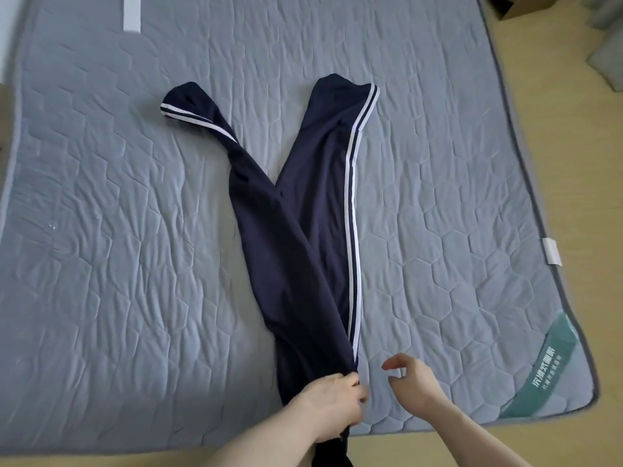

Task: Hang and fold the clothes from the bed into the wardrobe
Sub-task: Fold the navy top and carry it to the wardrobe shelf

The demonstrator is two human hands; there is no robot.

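A pair of navy track trousers (296,230) with white side stripes lies on the grey quilted mattress (118,214). Its two legs spread apart in a V toward the far side, and the left leg is twisted near its cuff. My left hand (332,409) grips the waist end at the mattress's near edge, where the cloth hangs over the edge. My right hand (413,379) hovers just to the right of the trousers with fingers loosely curled, holding nothing.
The mattress lies on a pale wooden floor (556,163). A green label (553,362) marks its near right corner. A cardboard box (526,5) and grey fabric (606,38) sit at the far right.
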